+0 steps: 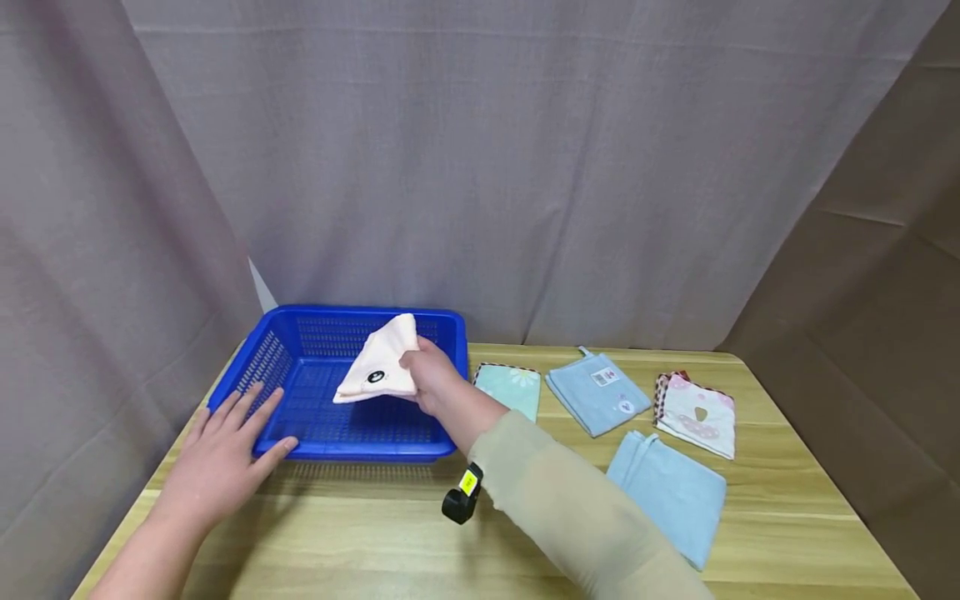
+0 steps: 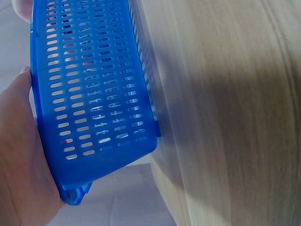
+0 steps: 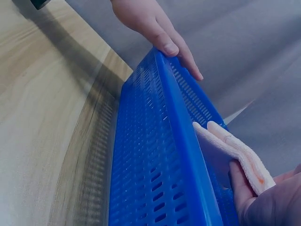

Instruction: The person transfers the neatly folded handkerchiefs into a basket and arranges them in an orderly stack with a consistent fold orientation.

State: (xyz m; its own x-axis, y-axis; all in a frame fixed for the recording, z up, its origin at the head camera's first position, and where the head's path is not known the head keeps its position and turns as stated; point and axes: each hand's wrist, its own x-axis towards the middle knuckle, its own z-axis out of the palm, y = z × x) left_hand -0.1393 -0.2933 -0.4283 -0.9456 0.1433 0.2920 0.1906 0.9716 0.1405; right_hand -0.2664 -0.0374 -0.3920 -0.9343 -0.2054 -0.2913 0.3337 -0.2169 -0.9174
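A folded pale pink towel (image 1: 384,360) with a dark eye-like mark hangs over the blue plastic basket (image 1: 352,457). My right hand (image 1: 435,375) pinches it by its right edge, thumb on top. In the right wrist view the folded towel (image 3: 233,153) shows its layered edge just over the basket's rim. My left hand (image 1: 225,454) rests with spread fingers on the basket's near left corner, the thumb lying on the front rim. From the left wrist, this hand (image 2: 21,155) lies along the rim above the slotted basket wall (image 2: 94,94).
Right of the basket lie a mint towel (image 1: 517,387) with a flower, partly behind my right arm, a blue towel (image 1: 600,390) with a label, a white and pink towel (image 1: 697,414) and a plain light-blue towel (image 1: 675,492). Grey curtains (image 1: 525,167) stand behind the wooden table (image 1: 360,533).
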